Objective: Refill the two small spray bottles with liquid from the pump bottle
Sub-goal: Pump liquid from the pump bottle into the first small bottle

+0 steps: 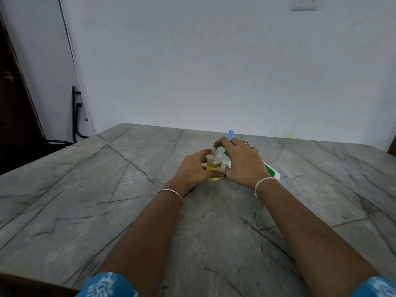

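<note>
Left hand (192, 168) grips spray bottle (213, 165); right hand (244, 161) seemingly grips pump bottle (271, 171); label unreadable.

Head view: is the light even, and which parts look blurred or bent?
Head view: soft, dim light, no glare or hard shadows; the small bottle is fairly sharp; the sleeves at the bottom edge are smeared; the wide lens splays the edges of the table.

We have one wide head-worn view, facing forward and down over the stone table (85, 189) toward the wall (214, 61).
</note>
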